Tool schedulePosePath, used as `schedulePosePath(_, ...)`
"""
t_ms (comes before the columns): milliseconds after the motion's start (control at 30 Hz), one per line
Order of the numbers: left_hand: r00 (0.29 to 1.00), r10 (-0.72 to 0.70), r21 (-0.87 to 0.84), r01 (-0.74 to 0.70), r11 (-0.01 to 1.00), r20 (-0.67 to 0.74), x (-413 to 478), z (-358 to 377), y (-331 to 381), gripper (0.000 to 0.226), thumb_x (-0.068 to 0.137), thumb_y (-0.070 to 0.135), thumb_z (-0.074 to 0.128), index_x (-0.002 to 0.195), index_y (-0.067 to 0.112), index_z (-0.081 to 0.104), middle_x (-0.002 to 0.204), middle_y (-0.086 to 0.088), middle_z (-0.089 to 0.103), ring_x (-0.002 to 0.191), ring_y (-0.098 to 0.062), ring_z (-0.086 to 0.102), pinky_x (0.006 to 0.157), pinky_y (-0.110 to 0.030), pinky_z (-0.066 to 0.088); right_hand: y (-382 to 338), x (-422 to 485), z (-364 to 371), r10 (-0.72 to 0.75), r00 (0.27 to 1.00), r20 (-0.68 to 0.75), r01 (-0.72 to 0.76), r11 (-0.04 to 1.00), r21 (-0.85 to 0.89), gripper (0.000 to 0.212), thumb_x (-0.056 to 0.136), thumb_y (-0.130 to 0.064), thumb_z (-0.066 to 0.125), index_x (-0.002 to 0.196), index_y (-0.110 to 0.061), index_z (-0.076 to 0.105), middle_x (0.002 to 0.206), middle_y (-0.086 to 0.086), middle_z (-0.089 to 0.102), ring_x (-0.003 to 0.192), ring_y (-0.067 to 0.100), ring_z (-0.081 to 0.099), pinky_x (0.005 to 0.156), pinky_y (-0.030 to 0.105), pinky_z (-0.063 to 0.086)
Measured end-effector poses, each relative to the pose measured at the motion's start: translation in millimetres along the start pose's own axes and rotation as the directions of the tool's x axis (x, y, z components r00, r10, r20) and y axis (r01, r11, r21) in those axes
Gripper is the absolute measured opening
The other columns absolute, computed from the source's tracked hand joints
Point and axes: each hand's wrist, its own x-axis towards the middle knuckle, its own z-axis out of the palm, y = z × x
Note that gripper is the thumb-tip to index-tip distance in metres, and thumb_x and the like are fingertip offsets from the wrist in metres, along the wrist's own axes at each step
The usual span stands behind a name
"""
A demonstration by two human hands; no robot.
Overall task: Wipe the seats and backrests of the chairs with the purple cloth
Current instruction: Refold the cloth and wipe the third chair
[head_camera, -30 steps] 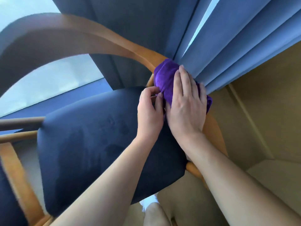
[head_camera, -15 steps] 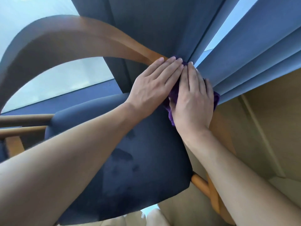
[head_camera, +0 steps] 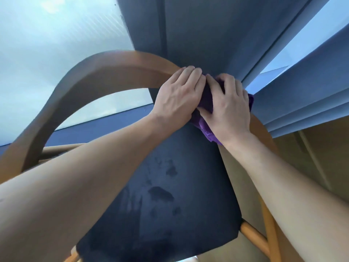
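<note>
Curtains (head_camera: 217,35) hang behind curved wooden backrest (head_camera: 105,72) and dark-spotted navy seat (head_camera: 170,186).

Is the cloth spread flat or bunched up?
Bunched: the cloth bulges in folds between both hands on the backrest.

Both forearms were bare from the wrist to the edge of the picture, with no sleeve over either. The left hand (head_camera: 176,100) showed no ring, watch or glove, and its knuckles and tendons stood out along the back. The right hand (head_camera: 231,108) was likewise bare, with short, unpainted nails and faint veins visible on the back.
</note>
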Motion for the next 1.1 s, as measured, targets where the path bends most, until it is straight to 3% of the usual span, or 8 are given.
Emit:
schedulePosePath(67, 0.999, -0.008, -0.015, 0.009, 1.0, 0.034, 3.8, -3.0, -1.3, 0.047, 0.093, 0.009, 0.021, 0.129, 0.0, 0.05, 0.134, -0.015, 0.051, 0.13, -0.032, 0.044, 0.116, -0.037, 0.026, 2.7, -7.5, -4.8, 0.027, 0.999, -0.035, -0.027, 1.0, -0.015, 0.074, 0.077, -0.04, 0.075, 0.139, -0.01, 0.046, 0.138, 0.008, 0.048, 0.129, 0.03, 0.044, 0.105, 0.043, 0.037)
schedulePosePath(167, 0.997, 0.053, -0.051, -0.051, 0.997, 0.055, 13.4, -2.6, 0.6, 0.043, 0.092, 0.01, 0.029, 0.128, 0.002, 0.049, 0.135, -0.014, 0.05, 0.132, -0.031, 0.043, 0.111, -0.036, 0.03, 3.6, -23.3, -2.4, 0.052, 0.997, -0.05, -0.054, 0.998, -0.04, 0.066, 0.084, -0.032, 0.073, 0.139, -0.008, 0.046, 0.14, 0.012, 0.048, 0.131, 0.033, 0.043, 0.109, 0.044, 0.034)
schedulePosePath(267, 0.986, 0.149, -0.079, -0.143, 0.987, 0.072, 17.7, 5.6, -2.2, 0.049, 0.1, 0.013, 0.017, 0.141, 0.004, 0.043, 0.142, -0.01, 0.048, 0.136, -0.026, 0.041, 0.118, -0.033, 0.021, -1.2, -21.4, 8.4, 0.048, 0.997, -0.066, -0.05, 0.998, -0.03, 0.056, 0.091, -0.022, 0.065, 0.141, -0.004, 0.046, 0.142, 0.013, 0.049, 0.134, 0.032, 0.044, 0.115, 0.041, 0.028)
schedulePosePath(400, 0.987, 0.13, -0.059, -0.125, 0.99, 0.098, 15.9, 10.4, -11.0, 0.055, 0.104, 0.013, 0.004, 0.142, 0.004, 0.043, 0.14, -0.01, 0.05, 0.134, -0.027, 0.042, 0.118, -0.035, 0.02, -9.1, -9.7, 17.5, 0.044, 0.991, -0.126, -0.042, 0.999, 0.022, 0.053, 0.09, -0.022, 0.064, 0.138, -0.005, 0.05, 0.14, 0.009, 0.053, 0.131, 0.028, 0.047, 0.114, 0.039, 0.03)
schedulePosePath(533, 0.988, 0.129, 0.049, -0.125, 0.991, -0.087, 0.5, 7.1, -31.7, 0.043, 0.107, 0.008, 0.024, 0.132, 0.005, 0.059, 0.131, -0.007, 0.063, 0.126, -0.023, 0.056, 0.111, -0.034, 0.039, -21.4, 1.8, 24.2, -0.005, 0.987, -0.161, 0.019, 0.996, 0.084, 0.055, 0.085, -0.016, 0.068, 0.137, -0.007, 0.052, 0.138, 0.008, 0.055, 0.129, 0.028, 0.049, 0.112, 0.038, 0.033)
schedulePosePath(700, 0.974, 0.107, 0.047, -0.099, 0.994, -0.202, -16.8, -1.8, -61.6, 0.042, 0.108, 0.008, 0.026, 0.135, 0.006, 0.058, 0.136, -0.006, 0.06, 0.129, -0.022, 0.054, 0.111, -0.034, 0.04, -53.6, 13.6, 35.5, -0.004, 0.969, -0.247, 0.043, 0.987, 0.153, 0.054, 0.086, -0.016, 0.067, 0.137, -0.005, 0.052, 0.139, 0.012, 0.052, 0.13, 0.031, 0.048, 0.111, 0.041, 0.035)
schedulePosePath(900, 0.914, 0.079, 0.108, -0.039, 0.993, -0.398, -47.7, -4.8, -103.3, 0.036, 0.105, 0.004, 0.04, 0.134, 0.008, 0.06, 0.137, -0.006, 0.06, 0.127, -0.021, 0.057, 0.107, -0.035, 0.045, -101.3, 28.2, 43.1, -0.072, 0.905, -0.419, 0.132, 0.984, 0.116, 0.048, 0.094, -0.02, 0.061, 0.138, -0.001, 0.051, 0.141, 0.015, 0.052, 0.132, 0.032, 0.049, 0.112, 0.046, 0.035)
schedulePosePath(1100, 0.875, -0.085, 0.05, 0.124, 0.991, -0.476, -78.6, -2.4, -132.1, 0.037, 0.104, 0.008, 0.043, 0.138, 0.01, 0.057, 0.141, -0.005, 0.057, 0.132, -0.021, 0.053, 0.11, -0.034, 0.042, -143.1, 36.7, 50.2, -0.171, 0.846, -0.505, 0.213, 0.977, 0.026, 0.047, 0.094, -0.014, 0.064, 0.138, -0.004, 0.054, 0.143, 0.011, 0.053, 0.135, 0.029, 0.047, 0.115, 0.049, 0.033)
